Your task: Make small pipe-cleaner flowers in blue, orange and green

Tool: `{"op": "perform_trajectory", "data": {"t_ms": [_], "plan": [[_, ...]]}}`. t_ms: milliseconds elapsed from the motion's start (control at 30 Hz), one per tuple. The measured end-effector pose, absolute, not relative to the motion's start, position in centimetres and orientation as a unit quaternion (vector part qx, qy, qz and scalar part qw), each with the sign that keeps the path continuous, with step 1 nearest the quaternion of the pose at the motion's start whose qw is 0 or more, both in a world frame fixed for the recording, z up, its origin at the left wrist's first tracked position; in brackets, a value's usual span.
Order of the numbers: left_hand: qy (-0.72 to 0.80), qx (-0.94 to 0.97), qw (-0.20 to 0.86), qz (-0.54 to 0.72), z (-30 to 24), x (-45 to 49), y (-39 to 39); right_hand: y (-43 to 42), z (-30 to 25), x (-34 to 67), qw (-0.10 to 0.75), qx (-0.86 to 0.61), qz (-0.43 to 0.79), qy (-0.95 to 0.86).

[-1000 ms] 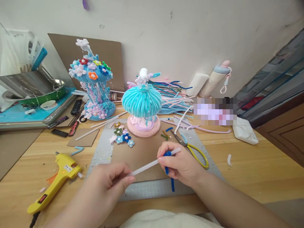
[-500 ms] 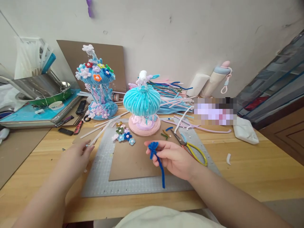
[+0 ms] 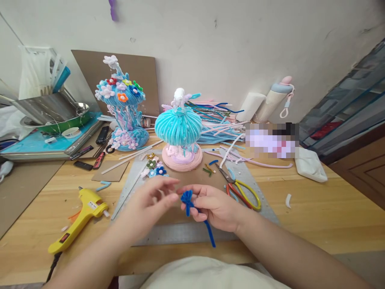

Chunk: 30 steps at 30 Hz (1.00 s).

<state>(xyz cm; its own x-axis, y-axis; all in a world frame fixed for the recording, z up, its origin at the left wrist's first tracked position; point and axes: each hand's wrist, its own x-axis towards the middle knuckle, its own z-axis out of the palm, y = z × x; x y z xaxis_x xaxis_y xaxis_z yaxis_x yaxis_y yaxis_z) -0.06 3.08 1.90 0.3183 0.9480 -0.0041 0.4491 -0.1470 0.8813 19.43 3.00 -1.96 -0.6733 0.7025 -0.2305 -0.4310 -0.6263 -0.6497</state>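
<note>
Pinched between the fingers of my right hand (image 3: 218, 205) is a dark blue pipe cleaner (image 3: 186, 196), looped into a small flower-like bunch with a long tail hanging down. Just left of the bunch, my left hand (image 3: 153, 202) has its thumb and fingers apart, with nothing visible between them. Beyond the hands stands a turquoise pipe-cleaner jellyfish (image 3: 178, 126) on a round pink base (image 3: 182, 163). Several small pipe-cleaner flowers (image 3: 153, 166) lie to its left, partly hidden by my left hand. Yellow-handled scissors (image 3: 248, 194) rest to the right of my right hand.
A yellow glue gun (image 3: 81, 218) lies at the left by my forearm. A taller blue flowered jellyfish (image 3: 122, 96) stands behind. Loose pipe cleaners (image 3: 222, 132) pile up near the wall. Under my hands are a grey cutting mat (image 3: 168, 235) and cardboard. A metal pot (image 3: 49, 108) stands far left.
My left hand has moved right, from the table's left side to beside the blue bunch, uncovering the glue gun. My right hand has shifted slightly left and down, still holding the pipe cleaner.
</note>
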Motion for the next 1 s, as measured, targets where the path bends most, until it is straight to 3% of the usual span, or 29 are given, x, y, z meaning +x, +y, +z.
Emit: {"op": "perform_trajectory", "data": {"t_ms": [100, 267, 533, 700, 800, 1000], "plan": [[0.42, 0.639, 0.563, 0.314, 2.0, 2.6, 2.8, 3.0, -2.2, 19.2, 0.327, -0.232, 0.872, -0.281], [0.428, 0.497, 0.676, 0.337, 1.5, 2.7, 4.4, 3.6, -2.6, 19.6, 0.339, -0.254, 0.838, -0.343], [0.408, 0.269, 0.807, 0.331, 0.0, 1.5, 4.9, 2.9, -2.1, 19.5, 0.459, -0.308, 0.572, -0.606], [0.36, 0.387, 0.753, 0.393, -0.3, 2.0, 4.2, 2.9, -2.4, 19.0, 0.519, -0.353, 0.588, -0.51], [0.392, 0.435, 0.697, 0.413, -0.7, 2.1, 4.1, 2.8, -2.5, 19.1, 0.503, -0.329, 0.617, -0.508], [0.414, 0.466, 0.686, 0.375, -1.2, 1.9, 4.2, 3.3, -2.8, 19.7, 0.476, -0.334, 0.683, -0.443]]}}
